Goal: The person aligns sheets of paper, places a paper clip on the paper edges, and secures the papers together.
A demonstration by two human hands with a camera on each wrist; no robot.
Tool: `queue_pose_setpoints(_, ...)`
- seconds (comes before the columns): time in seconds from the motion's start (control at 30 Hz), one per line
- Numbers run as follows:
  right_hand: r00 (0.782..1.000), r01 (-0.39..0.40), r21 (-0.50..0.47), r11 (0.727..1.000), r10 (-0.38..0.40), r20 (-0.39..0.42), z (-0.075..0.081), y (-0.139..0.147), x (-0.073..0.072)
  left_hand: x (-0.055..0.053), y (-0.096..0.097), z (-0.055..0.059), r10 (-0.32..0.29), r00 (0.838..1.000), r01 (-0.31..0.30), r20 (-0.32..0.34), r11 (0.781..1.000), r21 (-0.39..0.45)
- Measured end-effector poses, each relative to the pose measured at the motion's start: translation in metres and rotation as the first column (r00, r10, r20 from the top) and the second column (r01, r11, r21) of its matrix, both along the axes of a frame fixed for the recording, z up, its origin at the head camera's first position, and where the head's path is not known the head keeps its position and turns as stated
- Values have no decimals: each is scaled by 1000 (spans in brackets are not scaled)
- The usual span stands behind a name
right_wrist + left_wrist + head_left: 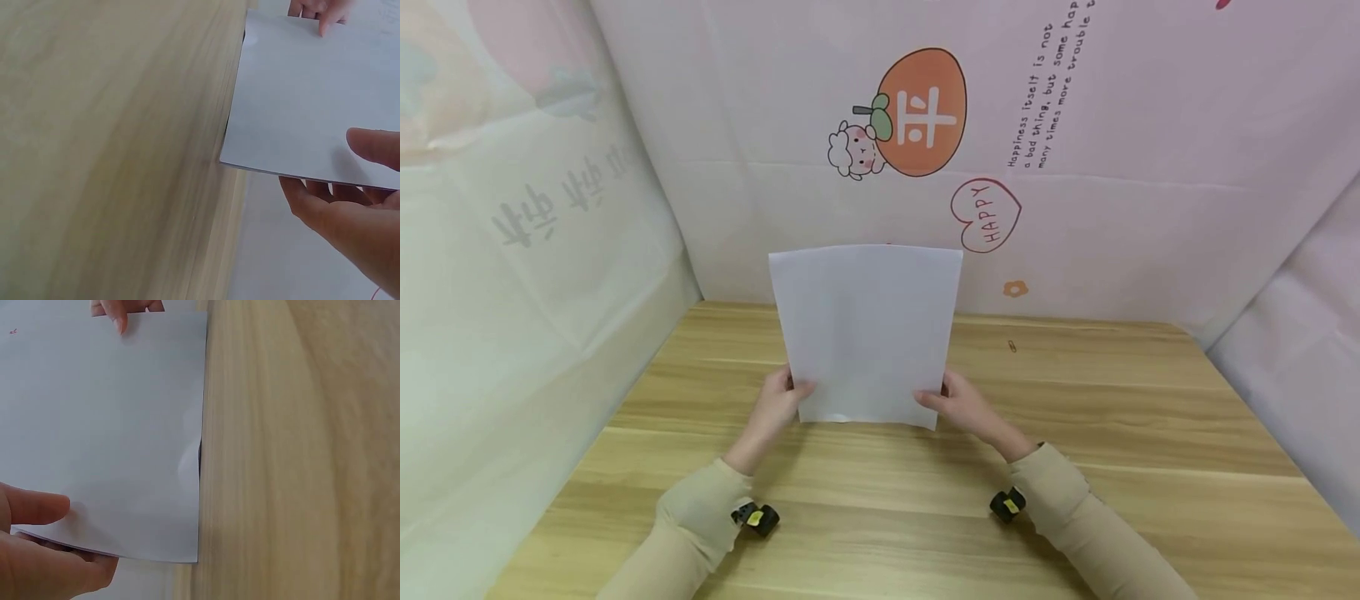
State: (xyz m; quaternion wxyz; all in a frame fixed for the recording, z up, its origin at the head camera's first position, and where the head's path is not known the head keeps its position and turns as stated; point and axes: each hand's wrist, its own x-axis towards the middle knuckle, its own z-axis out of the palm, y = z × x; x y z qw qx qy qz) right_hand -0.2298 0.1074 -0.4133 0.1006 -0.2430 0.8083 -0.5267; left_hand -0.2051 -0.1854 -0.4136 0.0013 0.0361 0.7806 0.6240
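Observation:
Both hands hold up white paper (868, 333), tilted upright above the wooden table in the head view. Its edge looks slightly thick in the right wrist view, like a thin stack of sheets (300, 94). My left hand (778, 400) grips the left side near the bottom, thumb on the face towards me and fingers behind. On the opposite side my right hand (958, 407) pinches the paper the same way. A small bulge shows along the lower edge of the paper (137, 425) in the left wrist view.
A small paper clip (1012, 346) lies on the wooden table (1075, 400), right of the paper and towards the back. Pale printed cloth (760, 108) hangs behind the table and along both sides. Each wrist carries a small black camera (763, 520).

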Motion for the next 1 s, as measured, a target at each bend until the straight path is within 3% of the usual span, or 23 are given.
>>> queue_pose_setpoints(0.2,999,-30,91,995,32,-18,-1,2,1,-2,-4,-3,18,999,-15,28,994,-112)
queue_pose_setpoints(0.6,995,-62,162,985,74,-67,-5,2,2,1,-6,-8,-5,997,21,77,977,-213)
queue_pose_setpoints(0.9,991,-68,198,978,89,-100,-4,2,5,8,-5,-7,27,995,-1,99,968,-250)
queue_pose_setpoints(1.0,992,-65,199,978,85,-97,-5,2,6,10,-5,-6,12,996,11,92,970,-242)
